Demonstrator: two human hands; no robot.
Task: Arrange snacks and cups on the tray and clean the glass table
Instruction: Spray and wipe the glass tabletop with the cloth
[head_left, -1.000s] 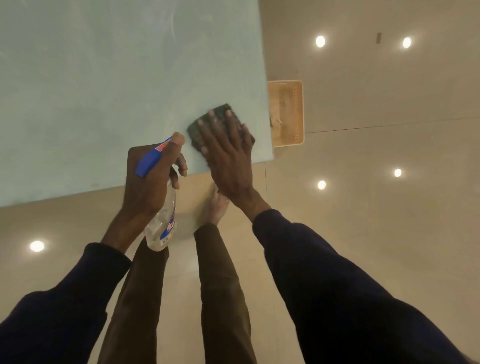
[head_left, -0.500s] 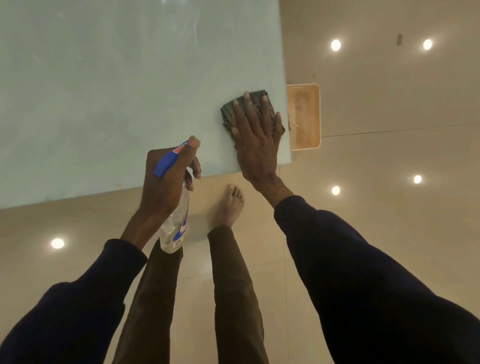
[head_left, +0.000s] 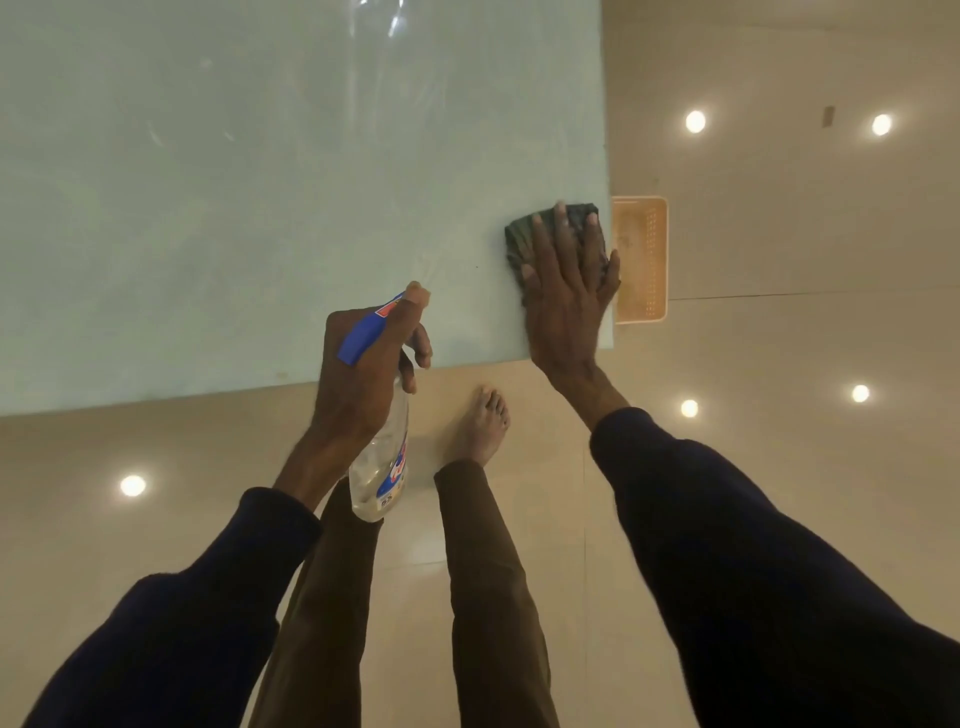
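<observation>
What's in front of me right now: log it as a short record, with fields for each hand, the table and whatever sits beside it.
left hand: grips the spray bottle at its neck, blue trigger head on top
right hand: flat, fingers straight, pressing the dark cloth
cloth position: near right corner of the glass table
table surface: faint streaks and glare
beside table: orange perforated basket past the right edge
floor: glossy tiles reflecting lights; one bare foot

Dark cloth (head_left: 517, 243) lies at the right edge of the glass table (head_left: 249, 197)
</observation>
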